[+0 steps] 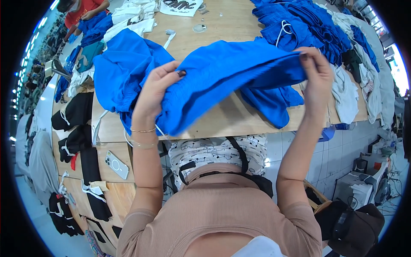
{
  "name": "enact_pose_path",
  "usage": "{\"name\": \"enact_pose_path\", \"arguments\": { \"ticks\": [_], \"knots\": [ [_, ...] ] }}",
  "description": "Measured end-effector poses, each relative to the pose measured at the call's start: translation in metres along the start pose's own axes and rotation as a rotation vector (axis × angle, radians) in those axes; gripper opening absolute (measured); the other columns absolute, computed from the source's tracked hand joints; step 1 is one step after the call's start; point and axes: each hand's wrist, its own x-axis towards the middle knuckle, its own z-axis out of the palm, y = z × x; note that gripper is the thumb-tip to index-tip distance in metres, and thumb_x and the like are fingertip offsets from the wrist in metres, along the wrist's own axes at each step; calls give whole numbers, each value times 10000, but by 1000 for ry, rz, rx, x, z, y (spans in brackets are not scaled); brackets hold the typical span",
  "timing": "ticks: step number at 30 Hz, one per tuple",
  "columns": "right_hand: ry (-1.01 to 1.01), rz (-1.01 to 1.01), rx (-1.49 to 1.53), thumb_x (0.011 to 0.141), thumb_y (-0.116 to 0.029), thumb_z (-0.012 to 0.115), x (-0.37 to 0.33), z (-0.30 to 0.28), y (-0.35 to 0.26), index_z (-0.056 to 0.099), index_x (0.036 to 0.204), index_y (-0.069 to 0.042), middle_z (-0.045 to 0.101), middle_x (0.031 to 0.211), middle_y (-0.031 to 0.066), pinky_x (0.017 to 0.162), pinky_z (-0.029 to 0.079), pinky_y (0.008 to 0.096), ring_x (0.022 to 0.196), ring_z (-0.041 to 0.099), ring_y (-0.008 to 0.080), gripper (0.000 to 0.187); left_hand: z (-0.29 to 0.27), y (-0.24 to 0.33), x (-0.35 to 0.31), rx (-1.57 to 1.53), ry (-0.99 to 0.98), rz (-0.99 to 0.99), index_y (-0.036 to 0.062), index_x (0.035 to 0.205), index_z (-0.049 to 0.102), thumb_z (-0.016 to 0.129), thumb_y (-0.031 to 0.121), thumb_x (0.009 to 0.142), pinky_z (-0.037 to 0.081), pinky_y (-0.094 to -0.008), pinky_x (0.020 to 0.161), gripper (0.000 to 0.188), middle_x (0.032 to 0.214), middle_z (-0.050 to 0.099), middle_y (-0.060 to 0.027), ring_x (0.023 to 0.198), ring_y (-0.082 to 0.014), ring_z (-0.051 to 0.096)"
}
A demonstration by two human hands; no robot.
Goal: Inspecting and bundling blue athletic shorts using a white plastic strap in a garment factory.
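Between my hands a bright blue garment with a gathered elastic waistband is stretched out above the wooden table. My left hand pinches one end of the waistband between thumb and fingers. At the other end, my right hand grips the edge, raised a little higher. The waistband sags in a curve toward me, its opening partly showing. Folds of blue cloth spread over the table beyond my left wrist, and another part hangs down below the right side. White cord ends dangle near my left wrist.
Piled blue garments lie at the far right, beside white cloth. Folded black garments and a phone rest at the left. A person in a red top handles blue cloth at the far left.
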Motion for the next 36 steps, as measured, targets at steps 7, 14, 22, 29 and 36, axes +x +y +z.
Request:
{"name": "enact_pose_path", "arguments": {
  "ticks": [7,14,22,29,36],
  "knots": [
    [-309,242,-142,852,-97,604,-2,-17,6,619,820,2,546,730,-55,587,322,170,678,439,9,105,21,-16,29,858,382,562,46,1001,626,651,154,810,462,-319,760,221,1016,590,-117,848,-222,562],
    [-232,261,-184,879,-101,568,-16,-9,17,552,796,-8,424,671,-61,550,275,198,633,343,25,125,53,-76,56,1093,42,352,65,1062,599,576,79,839,453,-367,830,224,902,659,-103,938,-266,608],
    [-212,266,-157,895,-96,545,-11,-12,11,535,840,-6,432,699,-45,580,304,211,661,364,47,106,91,-68,63,1008,94,715,26,1036,597,557,64,820,487,-337,784,223,936,637,-153,894,-297,627],
    [-440,-3,-601,703,84,553,6,-26,-9,564,964,-4,583,920,124,797,451,315,864,577,242,276,45,36,86,878,-113,604,18,956,643,578,-8,787,490,-259,708,183,824,669,-96,768,-160,634],
    [-303,4,-576,693,95,463,41,-49,-27,598,990,-9,640,892,97,816,444,274,837,584,177,342,10,113,93,1202,-261,560,30,1076,648,580,13,850,456,-208,844,236,917,648,-15,887,-72,582]
  ]
}}
